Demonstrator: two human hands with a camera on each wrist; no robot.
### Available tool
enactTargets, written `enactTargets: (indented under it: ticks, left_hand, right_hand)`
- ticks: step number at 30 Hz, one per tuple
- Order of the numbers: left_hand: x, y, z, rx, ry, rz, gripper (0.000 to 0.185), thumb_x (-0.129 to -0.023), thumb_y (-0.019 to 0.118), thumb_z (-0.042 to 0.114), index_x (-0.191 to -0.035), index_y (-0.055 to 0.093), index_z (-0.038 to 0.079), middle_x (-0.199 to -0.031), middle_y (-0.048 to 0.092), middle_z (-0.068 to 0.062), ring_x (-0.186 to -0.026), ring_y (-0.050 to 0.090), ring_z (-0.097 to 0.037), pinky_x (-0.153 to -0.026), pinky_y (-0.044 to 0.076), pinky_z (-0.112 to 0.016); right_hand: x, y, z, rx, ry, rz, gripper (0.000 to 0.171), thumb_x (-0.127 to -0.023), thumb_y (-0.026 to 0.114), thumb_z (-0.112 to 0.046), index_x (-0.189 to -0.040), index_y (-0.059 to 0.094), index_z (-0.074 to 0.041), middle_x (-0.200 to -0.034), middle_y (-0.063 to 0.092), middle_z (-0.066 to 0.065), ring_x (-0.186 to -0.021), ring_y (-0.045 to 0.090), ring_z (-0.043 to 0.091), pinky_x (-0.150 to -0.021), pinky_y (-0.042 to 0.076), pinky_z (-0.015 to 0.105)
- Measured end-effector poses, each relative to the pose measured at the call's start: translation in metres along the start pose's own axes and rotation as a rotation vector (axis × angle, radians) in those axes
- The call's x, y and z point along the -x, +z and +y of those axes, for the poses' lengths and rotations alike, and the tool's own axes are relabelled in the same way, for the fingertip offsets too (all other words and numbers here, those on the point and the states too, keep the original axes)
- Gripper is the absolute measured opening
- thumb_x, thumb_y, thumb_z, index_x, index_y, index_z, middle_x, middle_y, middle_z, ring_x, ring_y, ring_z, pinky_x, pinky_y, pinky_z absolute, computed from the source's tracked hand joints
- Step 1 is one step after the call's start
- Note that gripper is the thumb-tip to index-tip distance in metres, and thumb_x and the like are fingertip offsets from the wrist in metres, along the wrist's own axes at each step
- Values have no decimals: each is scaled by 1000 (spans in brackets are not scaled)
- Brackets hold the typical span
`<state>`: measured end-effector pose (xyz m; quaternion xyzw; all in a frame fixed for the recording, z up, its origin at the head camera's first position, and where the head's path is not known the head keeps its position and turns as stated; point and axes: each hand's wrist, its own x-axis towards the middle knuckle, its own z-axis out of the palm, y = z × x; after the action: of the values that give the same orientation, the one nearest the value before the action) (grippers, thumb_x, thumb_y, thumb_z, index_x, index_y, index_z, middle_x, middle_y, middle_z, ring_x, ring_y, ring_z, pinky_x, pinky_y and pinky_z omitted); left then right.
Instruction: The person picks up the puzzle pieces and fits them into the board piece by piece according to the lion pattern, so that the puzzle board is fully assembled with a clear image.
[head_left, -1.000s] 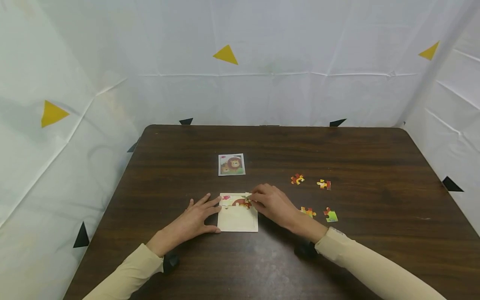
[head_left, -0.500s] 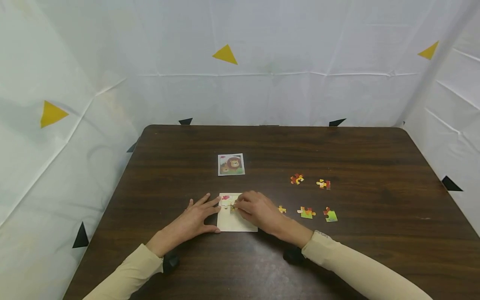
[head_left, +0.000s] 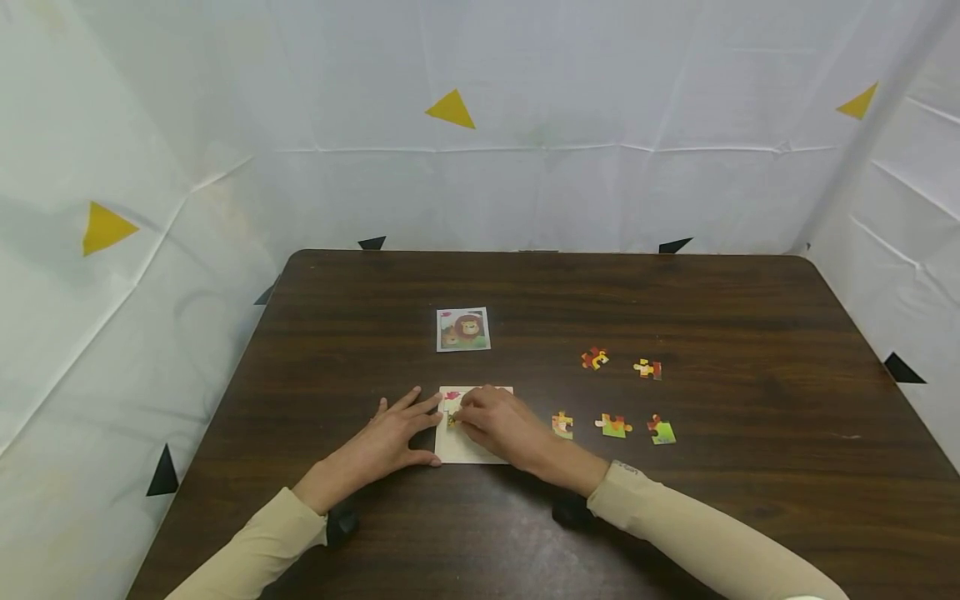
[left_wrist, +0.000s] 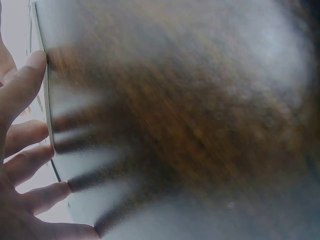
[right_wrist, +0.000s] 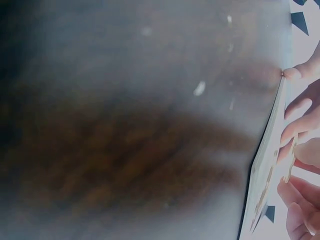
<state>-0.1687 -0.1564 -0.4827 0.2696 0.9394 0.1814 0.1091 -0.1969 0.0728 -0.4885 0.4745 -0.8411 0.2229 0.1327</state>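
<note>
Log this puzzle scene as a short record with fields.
surface: dark wooden table
left hand: fingers flat against the puzzle tray edge
right hand: pinches a puzzle piece over the tray
reference picture: lion card, beyond the tray
loose pieces: five, right of the tray, nearest

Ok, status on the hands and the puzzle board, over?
Left hand flat, fingers steadying puzzle board at its left edge. Right hand pinching a puzzle piece over the board. Five loose pieces lie to the right, nothing blocking.
</note>
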Motion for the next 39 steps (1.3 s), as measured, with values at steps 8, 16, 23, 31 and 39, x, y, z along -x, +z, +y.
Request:
enactTargets:
  ticks: [8,16,23,31,39]
  left_hand:
    - [0,0,0,8,9,7,66,-79,73,44,-131,59,8,-152,37,-8,-141,25,-39,-97,23,-75]
    - [0,1,1,6,12,12,66,-79,73,45,-131,59,8,-151,37,-8,-141,26,-40,-96,23,-76]
    - [-1,2,0,-9,13,11,66,-79,73,45,-131,59,8,-151,37,-8,-141,26,-39,-96,23,-76]
    - [-1,1,0,0,6,0,66,-79,73,45,-132,59,9,-152,37,-7,-141,25,-39,-97,22,-75]
    - [-1,0,0,-9,11,8,66,-79,73,45,-132,59,8,-151,37,-7,-141,25,-39,-97,24,-75]
  right_hand:
    - [-1,0,-4,-8,26,-56,10,-87,70,-10,-97,74,-10,-96,66,0,-92,60,16,-83,52,31]
    - [-3,1,-6,15,36,-117,11,-90,67,-12,-99,74,-11,-97,66,0,-95,60,15,-87,50,32]
    - [-4,2,-7,46,28,-134,11,-89,68,-13,-99,74,-13,-96,66,-1,-92,59,14,-84,50,31]
    - [-6,4,-7,126,5,-142,9,-89,68,-13,-96,74,-15,-96,65,-2,-90,59,15,-80,50,31]
    - [-8,4,-10,173,6,-167,10,-90,67,-15,-97,74,-16,-95,65,-2,-89,58,14,-78,49,29]
